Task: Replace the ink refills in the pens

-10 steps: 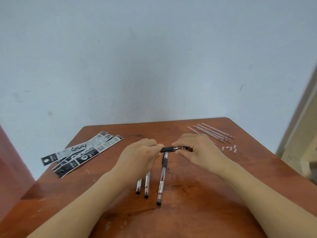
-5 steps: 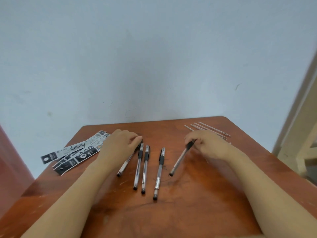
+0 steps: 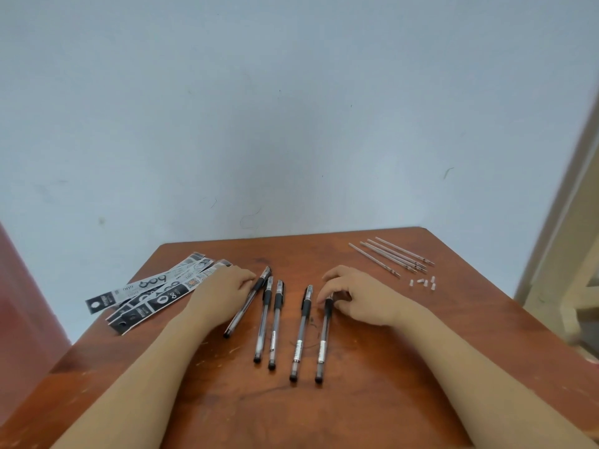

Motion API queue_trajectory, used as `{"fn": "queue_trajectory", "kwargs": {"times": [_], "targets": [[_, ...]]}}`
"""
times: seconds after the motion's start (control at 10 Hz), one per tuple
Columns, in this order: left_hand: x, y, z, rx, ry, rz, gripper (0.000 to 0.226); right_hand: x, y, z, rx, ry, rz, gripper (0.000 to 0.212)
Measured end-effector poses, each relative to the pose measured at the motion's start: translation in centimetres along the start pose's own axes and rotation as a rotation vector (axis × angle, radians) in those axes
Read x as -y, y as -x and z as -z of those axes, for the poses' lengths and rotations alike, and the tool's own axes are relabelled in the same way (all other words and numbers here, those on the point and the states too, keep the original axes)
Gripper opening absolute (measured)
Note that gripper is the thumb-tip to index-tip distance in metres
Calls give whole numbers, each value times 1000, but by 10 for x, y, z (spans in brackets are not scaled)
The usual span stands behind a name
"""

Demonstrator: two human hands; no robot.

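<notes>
Five black-gripped pens lie side by side on the brown table [image 3: 372,400]. The leftmost pen [image 3: 241,314] lies slanted, and the fingertips of my left hand [image 3: 223,288] touch its black grip. Two pens [image 3: 263,322] [image 3: 275,325] lie close together in the middle, and a fourth pen [image 3: 301,332] sits right of them. My right hand [image 3: 356,298] pinches the upper end of the rightmost pen [image 3: 323,341], which lies flat and parallel to the fourth. Several thin bare refills [image 3: 390,257] lie at the back right.
Several black-and-white refill wrappers [image 3: 152,296] fan out at the table's left edge. A few tiny white caps [image 3: 423,282] lie scattered just in front of the refills. A pale blue wall stands behind the table, and a cream frame is at the far right.
A second ago both hands held one pen above the table. My right hand has since laid it down as the rightmost pen; my left hand moved to the leftmost pen.
</notes>
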State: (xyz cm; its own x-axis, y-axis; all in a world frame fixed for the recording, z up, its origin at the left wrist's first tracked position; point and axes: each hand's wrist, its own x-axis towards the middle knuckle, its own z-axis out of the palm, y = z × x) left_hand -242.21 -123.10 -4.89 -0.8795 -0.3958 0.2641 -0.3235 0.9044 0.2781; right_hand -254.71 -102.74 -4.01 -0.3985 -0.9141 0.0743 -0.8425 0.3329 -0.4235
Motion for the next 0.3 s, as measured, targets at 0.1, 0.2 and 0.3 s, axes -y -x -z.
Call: {"fn": "queue_trajectory", "kwargs": {"times": [0.1, 0.2, 0.3], "targets": [[5, -2, -4, 6, -17, -7, 29, -4, 0, -1, -32, -32, -36, 32], [8, -2, -8, -24, -14, -17, 29, -11, 1, -3, -100, -85, -86, 33], [11, -2, -14, -37, -31, -7, 30, -15, 2, -5, -142, -34, -163, 38]]}}
